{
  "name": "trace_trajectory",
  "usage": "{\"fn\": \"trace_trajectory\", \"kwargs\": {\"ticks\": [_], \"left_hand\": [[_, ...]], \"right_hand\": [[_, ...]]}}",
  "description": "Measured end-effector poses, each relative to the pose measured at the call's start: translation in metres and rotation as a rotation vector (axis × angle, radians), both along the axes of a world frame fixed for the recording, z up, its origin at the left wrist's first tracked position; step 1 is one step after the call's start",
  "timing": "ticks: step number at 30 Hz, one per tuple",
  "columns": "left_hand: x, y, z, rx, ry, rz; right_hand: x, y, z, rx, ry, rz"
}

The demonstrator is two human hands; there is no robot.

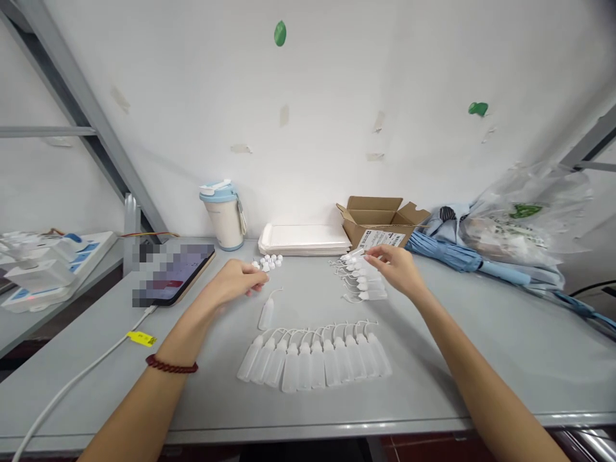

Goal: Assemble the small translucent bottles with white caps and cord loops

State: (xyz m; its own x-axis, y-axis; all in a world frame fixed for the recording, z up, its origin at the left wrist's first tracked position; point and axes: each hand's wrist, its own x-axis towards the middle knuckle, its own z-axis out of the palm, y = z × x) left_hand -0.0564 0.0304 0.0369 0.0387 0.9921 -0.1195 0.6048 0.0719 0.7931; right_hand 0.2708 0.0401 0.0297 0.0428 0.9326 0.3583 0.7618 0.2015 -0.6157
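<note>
My left hand (238, 281) is closed beside a small cluster of white caps (270, 261), its fingertips bent together; whatever they pinch is hidden. At the back right, the thumb and fingers of my right hand (395, 268) close on the base end of a translucent plastic squeeze bottle (355, 254). It lies at the far end of a column of similar bottles (373, 294), whose thin curved tubes point left. One bottle (266, 314) with a bent thin tube lies alone in front of my left hand. Closer to me is a row of several more bottles (316, 367) with curved tubes.
Behind the caps lies a stack of white trays (305, 239), with an open cardboard box (380, 221) beside it. A tumbler (224, 218) and a phone (180, 274) on a cable stand left. A folded blue umbrella (447, 252) and plastic bag (524, 218) lie right.
</note>
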Motion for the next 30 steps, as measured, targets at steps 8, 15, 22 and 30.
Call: {"fn": "trace_trajectory", "kwargs": {"ticks": [8, 15, 22, 30], "left_hand": [[-0.005, -0.007, 0.005, -0.377, 0.056, -0.213], [0.016, -0.006, -0.005, -0.334, -0.155, -0.208], [0.027, -0.01, -0.012, -0.362, -0.272, -0.232], [0.036, -0.012, -0.022, -0.383, -0.457, -0.217]], "right_hand": [[-0.065, -0.034, -0.011, -0.154, 0.072, 0.524], [-0.082, -0.044, -0.017, -0.258, 0.073, 0.738], [-0.085, -0.04, -0.025, -0.325, 0.053, 0.807], [-0.089, -0.043, -0.026, -0.346, 0.095, 0.811]]}}
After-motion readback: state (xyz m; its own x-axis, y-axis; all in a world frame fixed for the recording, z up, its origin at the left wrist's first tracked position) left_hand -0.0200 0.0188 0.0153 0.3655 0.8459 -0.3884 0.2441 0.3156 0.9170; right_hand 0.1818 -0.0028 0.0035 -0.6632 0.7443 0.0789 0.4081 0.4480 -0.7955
